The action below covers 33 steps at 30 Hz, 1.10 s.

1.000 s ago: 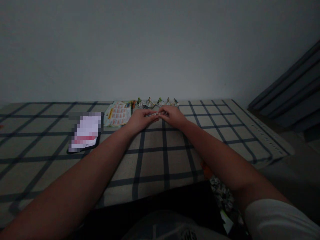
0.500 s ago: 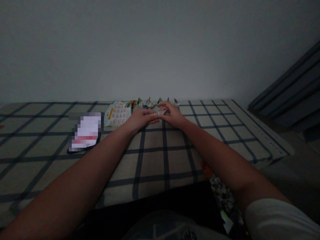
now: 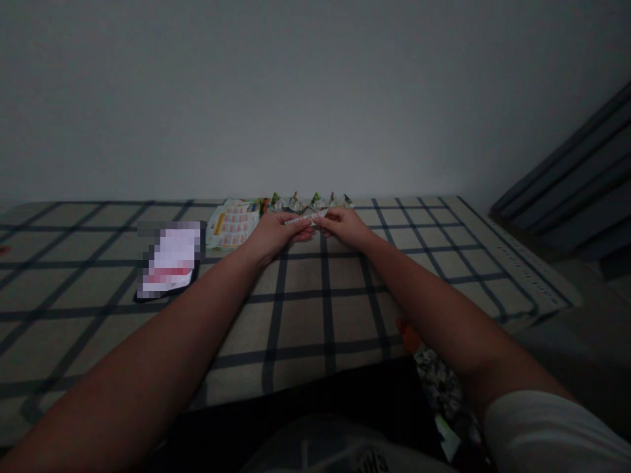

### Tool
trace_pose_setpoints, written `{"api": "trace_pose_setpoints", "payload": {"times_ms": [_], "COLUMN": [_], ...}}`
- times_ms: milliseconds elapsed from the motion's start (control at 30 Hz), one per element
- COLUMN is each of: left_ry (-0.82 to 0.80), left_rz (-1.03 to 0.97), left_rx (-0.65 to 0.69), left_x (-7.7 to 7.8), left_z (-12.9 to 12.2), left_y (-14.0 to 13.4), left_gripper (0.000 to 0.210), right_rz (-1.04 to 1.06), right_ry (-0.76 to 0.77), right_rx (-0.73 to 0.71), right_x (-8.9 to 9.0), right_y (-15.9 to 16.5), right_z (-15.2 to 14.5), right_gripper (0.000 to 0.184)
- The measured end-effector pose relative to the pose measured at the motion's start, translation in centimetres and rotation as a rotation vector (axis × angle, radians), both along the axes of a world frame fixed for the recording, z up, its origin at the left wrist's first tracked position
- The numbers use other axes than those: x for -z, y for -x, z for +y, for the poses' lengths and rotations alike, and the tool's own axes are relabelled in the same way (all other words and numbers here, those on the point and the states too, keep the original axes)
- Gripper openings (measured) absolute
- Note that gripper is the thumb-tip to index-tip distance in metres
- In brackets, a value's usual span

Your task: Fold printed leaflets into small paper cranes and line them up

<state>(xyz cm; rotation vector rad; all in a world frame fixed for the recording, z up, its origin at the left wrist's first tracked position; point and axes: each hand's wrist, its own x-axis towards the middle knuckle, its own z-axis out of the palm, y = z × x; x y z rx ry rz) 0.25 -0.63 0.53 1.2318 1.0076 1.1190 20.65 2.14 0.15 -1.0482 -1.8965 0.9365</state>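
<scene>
A narrow strip of printed paper, pale with reddish print, spans the gap between my two hands above the checked cloth. My left hand pinches its left end between thumb and fingers. At the right end, the thumb and fingers of my right hand close on it. Just behind my hands stand several small pointed pieces of folded printed paper in a row. Left of my left hand lies a stack of colourful printed sheets. How the strip is folded is too small to tell.
A phone with a lit, blurred screen lies on the checked tablecloth to the left. The grey wall rises right behind the table. A dark pleated curtain hangs on the right. Something orange shows under my right forearm.
My right hand's raised fingers have come down and now pinch the strip's right end. The strip shows more of its length between the hands. My left hand has barely moved.
</scene>
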Motion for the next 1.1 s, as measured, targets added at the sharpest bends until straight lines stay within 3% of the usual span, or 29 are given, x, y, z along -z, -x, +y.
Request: {"api": "trace_pose_setpoints", "payload": {"times_ms": [100, 367, 600, 1100], "left_ry": [-0.007, 0.029, 0.063, 0.134], "left_rz": [-0.015, -0.051, 0.014, -0.011], "left_rx": [0.008, 0.003, 0.014, 0.067], "left_x": [0.1, -0.4, -1.3, -1.5], "left_z": [0.1, -0.3, -0.5, -1.0], "left_y": [0.0, -0.1, -0.3, -0.5], "left_gripper": [0.036, 0.035, 0.019, 0.017], "right_rz": [-0.051, -0.039, -0.059, -0.074], "right_ry": [0.011, 0.055, -0.031, -0.066], "right_rx": [-0.024, 0.01, -0.015, 0.021], "right_x": [-0.4, -0.5, -1.1, -1.3], "right_y": [-0.2, 0.0, -0.1, 0.1], "right_z": [-0.2, -0.2, -0.8, -1.1], "right_gripper": [0.044, 0.038, 0.05, 0.054]}}
